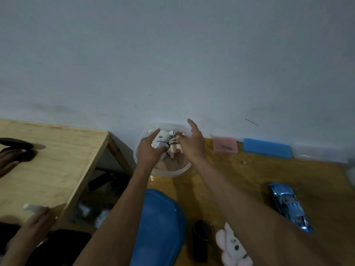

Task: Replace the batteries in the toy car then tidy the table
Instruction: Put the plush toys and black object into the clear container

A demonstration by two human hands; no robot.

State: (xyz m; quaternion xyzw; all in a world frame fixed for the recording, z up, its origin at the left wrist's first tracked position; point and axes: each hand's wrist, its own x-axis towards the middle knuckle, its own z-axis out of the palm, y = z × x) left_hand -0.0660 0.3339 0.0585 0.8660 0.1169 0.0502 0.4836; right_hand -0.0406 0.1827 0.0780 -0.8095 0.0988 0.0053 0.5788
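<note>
My left hand [148,150] grips a small white plush toy [160,141] over the clear plastic tub [163,170] at the far edge of the table [249,181]. My right hand [190,143] is just beside it with the index finger and thumb spread loose; it touches a brown striped plush [174,145], though I cannot tell whether the lower fingers pinch it.

The blue toy car [290,206] lies on the table to my right, well apart from both hands and untouched. I judge it rigid and light, with a glossy shell that could slip, so I would take it across the body between the wheels (not by the thin nose or tail). The plush pieces are soft and will squash under any grip.

Near me sit a blue oval lid [159,225], a dark cylinder [200,239] and a pink plush rabbit [233,246]. Against the wall lie a pink case [224,144] and a blue case [268,147]. I can read no brand, label or writing anywhere; the view is too dim and soft. A 2nd person's hands [28,227] rest at the paler table [48,169] on the left.
</note>
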